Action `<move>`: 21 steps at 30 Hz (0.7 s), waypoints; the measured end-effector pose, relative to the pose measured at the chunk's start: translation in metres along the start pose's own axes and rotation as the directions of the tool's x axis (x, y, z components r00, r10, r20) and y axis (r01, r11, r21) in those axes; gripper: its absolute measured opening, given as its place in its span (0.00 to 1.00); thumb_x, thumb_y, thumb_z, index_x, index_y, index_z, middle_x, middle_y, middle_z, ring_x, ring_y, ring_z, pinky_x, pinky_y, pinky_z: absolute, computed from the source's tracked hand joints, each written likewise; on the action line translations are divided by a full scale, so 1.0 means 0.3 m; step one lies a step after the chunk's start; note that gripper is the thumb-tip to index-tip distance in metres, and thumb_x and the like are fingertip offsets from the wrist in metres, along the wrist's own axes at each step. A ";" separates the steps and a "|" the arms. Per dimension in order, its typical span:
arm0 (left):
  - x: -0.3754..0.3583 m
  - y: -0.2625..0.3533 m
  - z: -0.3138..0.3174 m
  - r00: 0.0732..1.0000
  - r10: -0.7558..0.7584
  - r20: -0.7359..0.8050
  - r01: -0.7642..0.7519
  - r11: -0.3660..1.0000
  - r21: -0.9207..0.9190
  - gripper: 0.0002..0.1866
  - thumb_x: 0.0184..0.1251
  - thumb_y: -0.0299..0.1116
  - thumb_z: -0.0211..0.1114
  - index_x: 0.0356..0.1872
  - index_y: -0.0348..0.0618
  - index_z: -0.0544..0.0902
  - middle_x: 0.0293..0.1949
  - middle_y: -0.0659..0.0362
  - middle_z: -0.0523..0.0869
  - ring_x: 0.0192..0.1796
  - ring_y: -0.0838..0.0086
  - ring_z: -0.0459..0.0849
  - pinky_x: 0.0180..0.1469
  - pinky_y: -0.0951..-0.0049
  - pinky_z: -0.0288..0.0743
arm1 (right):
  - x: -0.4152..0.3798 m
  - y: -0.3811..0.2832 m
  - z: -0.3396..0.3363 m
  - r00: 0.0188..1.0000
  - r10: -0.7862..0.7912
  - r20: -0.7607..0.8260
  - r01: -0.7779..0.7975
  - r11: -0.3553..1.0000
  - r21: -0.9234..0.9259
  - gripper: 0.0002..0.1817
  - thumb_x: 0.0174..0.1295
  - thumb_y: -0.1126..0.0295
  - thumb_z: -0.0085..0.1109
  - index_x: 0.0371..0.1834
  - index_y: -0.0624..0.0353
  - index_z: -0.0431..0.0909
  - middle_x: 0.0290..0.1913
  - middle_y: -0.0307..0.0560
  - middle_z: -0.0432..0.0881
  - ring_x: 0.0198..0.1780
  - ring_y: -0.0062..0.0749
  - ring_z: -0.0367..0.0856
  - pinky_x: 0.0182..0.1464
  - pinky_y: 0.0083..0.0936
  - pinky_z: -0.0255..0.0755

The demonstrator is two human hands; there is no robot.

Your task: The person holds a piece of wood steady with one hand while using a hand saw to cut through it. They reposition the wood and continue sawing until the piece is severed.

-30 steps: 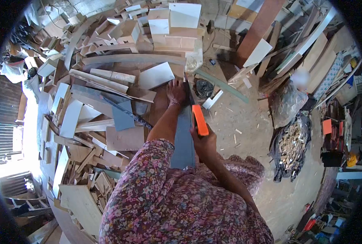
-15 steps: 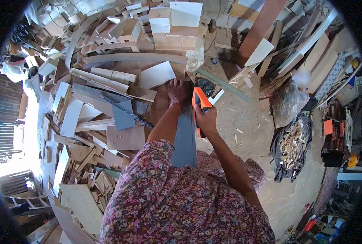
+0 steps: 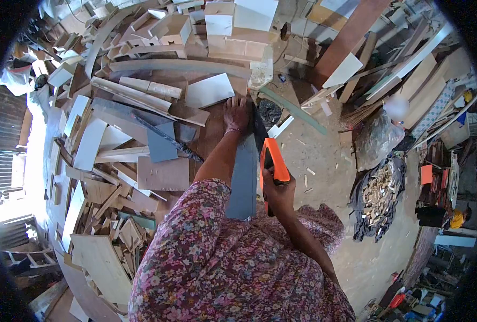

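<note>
My right hand (image 3: 280,194) is wrapped round the orange-and-black handle of a handsaw (image 3: 275,155). The saw's dark blade runs forward from the handle, along the right edge of a long grey board (image 3: 243,180). My left hand (image 3: 235,115) lies flat with its fingers stretched forward, pressing down near the board's far end. Just ahead of those fingers is a white offcut (image 3: 210,91). Where the teeth meet the board cannot be made out.
Wood offcuts, including a brown panel (image 3: 163,174) and a blue-grey piece (image 3: 163,142), crowd the left side. A green strip (image 3: 294,111) sticks out at front right. On the floor to the right, a black sack (image 3: 380,198) holds wood scraps.
My right hand has drawn the saw back toward my body, and more of the blade shows ahead of the handle. The left hand stays pressed on the board. The view has shifted slightly.
</note>
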State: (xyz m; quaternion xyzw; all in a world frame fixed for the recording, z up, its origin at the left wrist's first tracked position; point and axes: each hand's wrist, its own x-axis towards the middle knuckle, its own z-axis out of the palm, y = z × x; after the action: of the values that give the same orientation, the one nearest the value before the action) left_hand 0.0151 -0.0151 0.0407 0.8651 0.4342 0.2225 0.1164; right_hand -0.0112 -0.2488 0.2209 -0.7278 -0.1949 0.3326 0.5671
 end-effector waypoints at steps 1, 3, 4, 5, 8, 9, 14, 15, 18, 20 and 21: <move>-0.002 -0.003 -0.002 1.000 0.015 -0.003 -0.015 1.000 0.008 0.12 0.56 0.37 0.52 0.41 0.49 0.75 0.46 0.56 0.73 0.53 0.61 0.68 0.56 0.59 0.61 | -0.004 0.003 0.006 1.000 0.009 0.001 -0.009 1.000 0.000 0.07 0.55 0.72 0.59 0.31 0.64 0.72 0.25 0.40 0.75 0.29 0.21 0.72 0.32 0.23 0.67; -0.001 0.001 -0.005 1.000 0.013 -0.011 -0.012 1.000 0.029 0.12 0.56 0.36 0.52 0.42 0.49 0.75 0.45 0.56 0.73 0.53 0.61 0.68 0.55 0.59 0.61 | -0.005 0.010 0.013 1.000 -0.018 -0.024 0.016 0.997 -0.078 0.08 0.55 0.72 0.60 0.30 0.63 0.72 0.25 0.40 0.75 0.29 0.22 0.72 0.32 0.23 0.67; -0.001 0.002 -0.010 1.000 0.013 -0.026 -0.012 0.999 0.050 0.12 0.55 0.36 0.52 0.42 0.50 0.75 0.45 0.56 0.73 0.52 0.61 0.69 0.55 0.59 0.61 | -0.002 0.017 0.014 1.000 -0.010 -0.019 0.009 0.997 -0.079 0.08 0.55 0.72 0.60 0.30 0.63 0.72 0.25 0.40 0.75 0.29 0.22 0.72 0.32 0.23 0.67; -0.002 0.005 -0.014 1.000 0.007 -0.019 -0.006 0.999 0.053 0.12 0.55 0.36 0.52 0.42 0.50 0.75 0.45 0.56 0.73 0.52 0.61 0.69 0.55 0.59 0.61 | 0.002 0.027 0.012 1.000 0.003 -0.021 -0.004 0.999 -0.046 0.08 0.55 0.71 0.60 0.31 0.63 0.72 0.24 0.41 0.75 0.28 0.22 0.72 0.32 0.23 0.67; -0.001 0.015 -0.017 1.000 -0.006 -0.006 0.006 0.999 0.050 0.13 0.55 0.36 0.52 0.42 0.50 0.75 0.45 0.56 0.72 0.52 0.62 0.68 0.55 0.59 0.61 | -0.004 0.021 0.016 0.999 -0.005 -0.031 0.003 0.996 -0.086 0.08 0.55 0.70 0.61 0.31 0.62 0.72 0.23 0.42 0.75 0.27 0.22 0.72 0.31 0.24 0.67; 0.003 0.009 -0.004 1.000 0.008 -0.019 -0.006 0.998 0.057 0.13 0.55 0.36 0.52 0.43 0.50 0.75 0.45 0.56 0.72 0.52 0.61 0.68 0.55 0.59 0.61 | -0.004 0.016 0.020 0.999 -0.036 -0.035 0.030 0.987 -0.159 0.09 0.55 0.70 0.61 0.31 0.62 0.72 0.23 0.43 0.75 0.27 0.22 0.72 0.31 0.24 0.67; -0.001 -0.020 0.055 0.998 0.040 -0.047 -0.036 0.995 0.090 0.14 0.55 0.37 0.53 0.43 0.50 0.75 0.45 0.56 0.72 0.53 0.60 0.67 0.55 0.59 0.60 | 0.071 0.085 0.036 0.997 -0.058 -0.057 0.051 0.991 -0.126 0.09 0.55 0.70 0.60 0.32 0.63 0.72 0.23 0.44 0.75 0.26 0.24 0.73 0.31 0.26 0.68; 0.001 -0.038 0.085 0.995 0.088 -0.041 -0.084 0.992 0.095 0.14 0.55 0.37 0.53 0.43 0.50 0.75 0.45 0.56 0.72 0.53 0.60 0.67 0.55 0.59 0.61 | 0.114 0.111 0.042 0.994 -0.070 -0.088 0.059 0.991 -0.118 0.09 0.55 0.70 0.59 0.32 0.64 0.72 0.23 0.46 0.76 0.26 0.27 0.74 0.31 0.28 0.68; -0.006 -0.028 0.045 0.995 0.099 -0.024 -0.096 0.990 0.102 0.14 0.54 0.38 0.53 0.43 0.50 0.75 0.46 0.56 0.73 0.54 0.59 0.67 0.55 0.59 0.61 | 0.193 0.113 0.082 0.960 -0.279 -0.034 0.267 0.943 -0.197 0.10 0.55 0.69 0.58 0.34 0.65 0.73 0.25 0.52 0.77 0.28 0.40 0.78 0.31 0.32 0.69; 0.001 -0.001 0.018 0.996 0.087 -0.026 -0.084 0.992 0.096 0.15 0.54 0.38 0.53 0.43 0.50 0.75 0.46 0.56 0.73 0.54 0.59 0.67 0.55 0.59 0.61 | 0.230 0.109 0.103 0.948 -0.316 -0.039 0.299 0.927 -0.226 0.12 0.54 0.67 0.58 0.36 0.65 0.73 0.26 0.56 0.78 0.30 0.46 0.78 0.32 0.35 0.69; 0.002 0.000 0.022 0.998 0.053 -0.020 -0.051 0.995 0.090 0.15 0.54 0.38 0.53 0.43 0.50 0.75 0.46 0.56 0.73 0.53 0.59 0.67 0.54 0.59 0.62 | 0.244 0.109 0.109 0.938 -0.345 -0.025 0.328 0.909 -0.257 0.14 0.54 0.66 0.57 0.37 0.65 0.74 0.28 0.59 0.78 0.32 0.51 0.79 0.33 0.37 0.70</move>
State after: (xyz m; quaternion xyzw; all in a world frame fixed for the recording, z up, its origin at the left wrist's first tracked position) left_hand 0.0187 -0.0146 0.0351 0.8780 0.4223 0.2153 0.0670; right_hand 0.0140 -0.1868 0.1659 -0.7598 -0.3377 0.1773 0.5265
